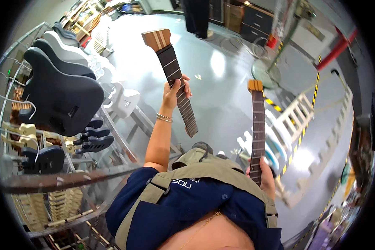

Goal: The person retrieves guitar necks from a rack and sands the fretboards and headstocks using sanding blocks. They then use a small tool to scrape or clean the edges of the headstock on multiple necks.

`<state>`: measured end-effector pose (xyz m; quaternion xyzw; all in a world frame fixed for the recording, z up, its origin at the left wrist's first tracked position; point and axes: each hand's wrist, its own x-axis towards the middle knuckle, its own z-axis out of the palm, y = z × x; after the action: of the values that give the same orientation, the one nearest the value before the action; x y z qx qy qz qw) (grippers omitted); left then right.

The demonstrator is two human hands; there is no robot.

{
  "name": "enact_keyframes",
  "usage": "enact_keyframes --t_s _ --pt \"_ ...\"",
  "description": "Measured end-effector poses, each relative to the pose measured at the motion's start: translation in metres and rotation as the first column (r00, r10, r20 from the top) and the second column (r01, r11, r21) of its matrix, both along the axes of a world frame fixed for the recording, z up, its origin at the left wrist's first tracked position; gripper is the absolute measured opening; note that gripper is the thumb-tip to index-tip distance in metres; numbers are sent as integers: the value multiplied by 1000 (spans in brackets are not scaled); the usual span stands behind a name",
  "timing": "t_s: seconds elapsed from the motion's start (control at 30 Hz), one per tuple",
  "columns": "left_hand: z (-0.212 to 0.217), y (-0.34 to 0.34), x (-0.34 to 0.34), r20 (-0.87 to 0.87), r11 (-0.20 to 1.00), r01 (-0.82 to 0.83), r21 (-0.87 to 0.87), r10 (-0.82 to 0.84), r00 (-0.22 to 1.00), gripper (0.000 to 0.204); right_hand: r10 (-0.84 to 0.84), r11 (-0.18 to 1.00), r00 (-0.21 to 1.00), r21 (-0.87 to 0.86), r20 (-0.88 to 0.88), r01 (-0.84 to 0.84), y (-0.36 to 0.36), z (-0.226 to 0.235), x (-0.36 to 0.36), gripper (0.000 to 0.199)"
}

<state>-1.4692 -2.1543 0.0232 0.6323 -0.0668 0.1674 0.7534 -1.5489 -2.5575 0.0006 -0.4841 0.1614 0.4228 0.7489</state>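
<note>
My left hand (177, 91) is raised in front of me, its fingers and thumb wrapped round a guitar neck (169, 62). That neck has a dark fretboard facing up and a light-striped brown headstock at its far end. Lower on the right, my right hand (266, 177) is closed round the near end of a second guitar neck (258, 121). This one points away from me, with a small brown headstock. Both necks are clear of any surface and apart from each other.
To my left stands a metal rack (112, 129) hung with dark guitar bodies (62, 91) and white ones (123, 100). On the right are a cream slotted rack (296, 116), yellow-black floor tape (298, 146) and a round stand base (266, 74). Dark drawers (257, 20) stand farther off.
</note>
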Motion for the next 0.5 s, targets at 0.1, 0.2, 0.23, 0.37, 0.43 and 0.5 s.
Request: enact_keyframes --t_s 0.1,0.2,0.23,0.37,0.43,0.5 --pt "21 61 67 59 999 -24 -28 25 998 49 -12 997 998 -71 55 16 41 9 63 53" --pt "-20 98 88 66 984 -93 -152 104 992 49 -17 987 997 -158 -75 5 60 -18 99 52" --pt "-14 122 109 81 977 -98 -191 115 990 50 -5 990 998 -144 -59 -4 83 -16 127 52" --pt "1 213 166 92 943 -216 -254 246 965 53 154 969 985 -206 79 -135 161 -18 205 52" --pt "5 248 187 108 920 -263 -289 305 946 54 303 922 939 -301 166 -244 189 -23 241 53" --pt "9 284 217 98 879 -336 -338 388 916 55 352 907 925 -294 140 -300 223 -17 287 50"
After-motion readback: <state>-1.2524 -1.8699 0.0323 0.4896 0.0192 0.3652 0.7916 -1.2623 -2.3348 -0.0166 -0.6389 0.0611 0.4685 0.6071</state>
